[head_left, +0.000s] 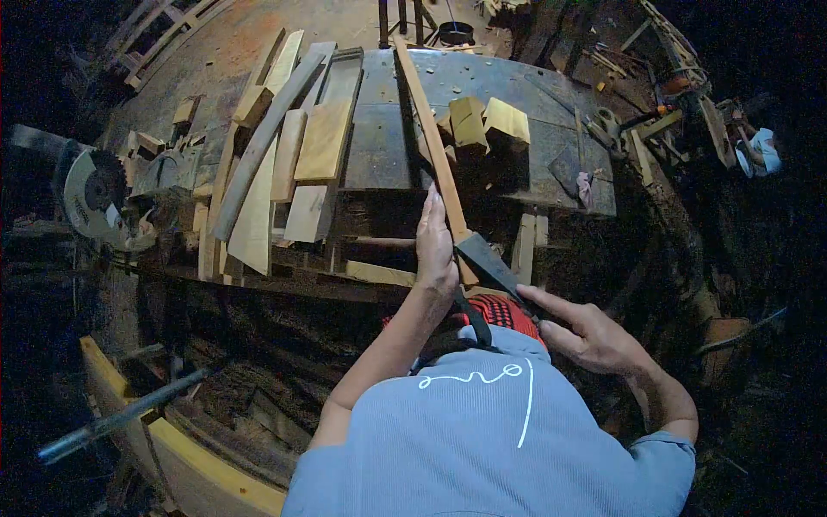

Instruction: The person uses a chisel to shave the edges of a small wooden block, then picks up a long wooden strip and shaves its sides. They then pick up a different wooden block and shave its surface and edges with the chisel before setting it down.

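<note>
Currently, long narrow wood strip [431,129], pale, straight, clasped by left hand [435,246]; right hand [590,332] open, apparently touching dark tool [487,263]. Bench [551,129] edge crowded with blocks [487,125].

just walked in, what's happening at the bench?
A person in a blue shirt stands at a workbench strewn with planks and wood blocks. The left hand grips a long wooden strip that runs up across the bench. The right hand is open, fingers against a dark tool at the strip's near end. A circular saw sits at the left.
</note>
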